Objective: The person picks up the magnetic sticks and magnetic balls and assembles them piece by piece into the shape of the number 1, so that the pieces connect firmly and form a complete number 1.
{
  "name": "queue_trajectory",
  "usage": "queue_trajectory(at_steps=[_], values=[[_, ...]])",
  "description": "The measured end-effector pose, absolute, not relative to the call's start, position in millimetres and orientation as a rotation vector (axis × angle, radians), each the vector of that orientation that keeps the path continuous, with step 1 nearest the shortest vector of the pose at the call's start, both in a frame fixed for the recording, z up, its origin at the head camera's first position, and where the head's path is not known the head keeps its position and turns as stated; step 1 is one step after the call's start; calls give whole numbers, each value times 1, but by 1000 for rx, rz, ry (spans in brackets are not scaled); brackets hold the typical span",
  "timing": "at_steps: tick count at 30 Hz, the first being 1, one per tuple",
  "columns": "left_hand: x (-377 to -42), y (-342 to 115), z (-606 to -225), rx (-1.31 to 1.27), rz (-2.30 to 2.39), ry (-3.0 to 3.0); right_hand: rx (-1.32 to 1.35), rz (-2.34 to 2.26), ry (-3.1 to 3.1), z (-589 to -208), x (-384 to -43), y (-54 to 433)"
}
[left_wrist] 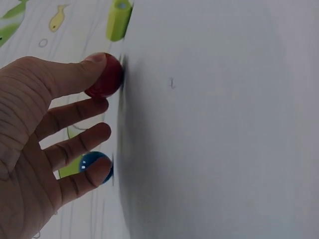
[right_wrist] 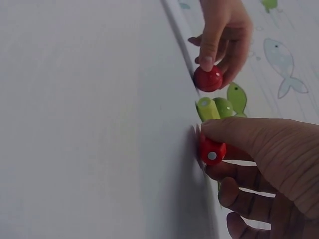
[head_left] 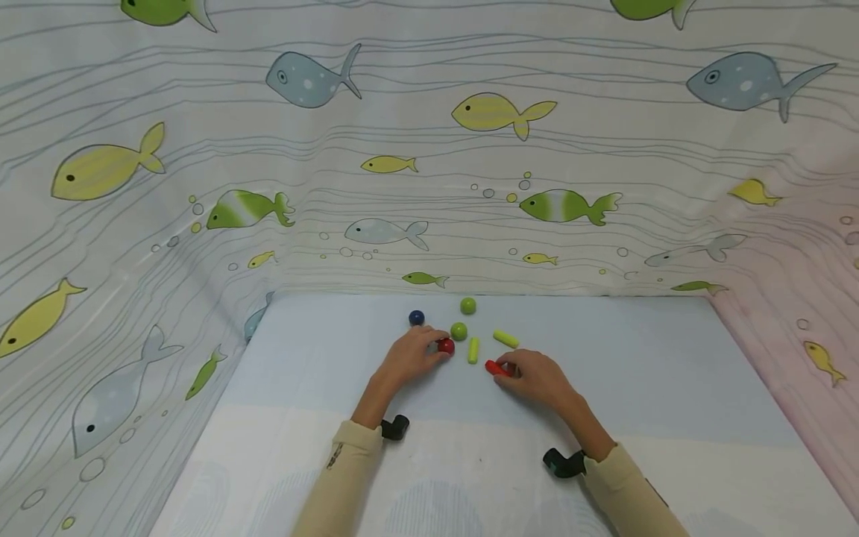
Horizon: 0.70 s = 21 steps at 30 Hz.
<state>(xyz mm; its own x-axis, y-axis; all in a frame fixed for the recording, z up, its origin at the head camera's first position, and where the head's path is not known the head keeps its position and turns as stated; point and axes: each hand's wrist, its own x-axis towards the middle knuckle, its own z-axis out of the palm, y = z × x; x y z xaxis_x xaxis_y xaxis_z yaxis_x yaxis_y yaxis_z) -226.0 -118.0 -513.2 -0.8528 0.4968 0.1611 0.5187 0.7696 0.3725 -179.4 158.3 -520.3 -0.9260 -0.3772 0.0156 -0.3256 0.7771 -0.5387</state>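
Observation:
With thumb and index finger my left hand [head_left: 408, 356] pinches a shiny red ball [head_left: 446, 346] on the tabletop; its other fingers are spread. My right hand [head_left: 537, 377] pinches a short red rod [head_left: 495, 368], whose end shows a round silvery dot in the right wrist view. Between the hands lies a yellow-green rod [head_left: 473, 350]. Another yellow-green rod [head_left: 506, 339] lies slantwise beyond the right hand. A green ball [head_left: 458, 331] sits just past the red ball, with a second green ball [head_left: 467, 306] farther back. Behind the left fingers is a dark blue ball [head_left: 417, 318].
The pale blue and white tabletop [head_left: 637, 373] ends at a fish-printed cloth wall [head_left: 429, 194] at the back and sides. A black piece [head_left: 396, 427] sits at the left wrist, and a similar black piece [head_left: 564, 463] at the right wrist.

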Motion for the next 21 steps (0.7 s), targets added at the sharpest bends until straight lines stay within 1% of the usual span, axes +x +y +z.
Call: queue_trajectory(at_steps=[4, 21], values=[[-223, -122, -512, -807, -656, -2915, -572, -862, 2877, -518, -178, 156], [-221, -119, -511, -883, -896, -2849, -663, -905, 2906, -503, -175, 143]])
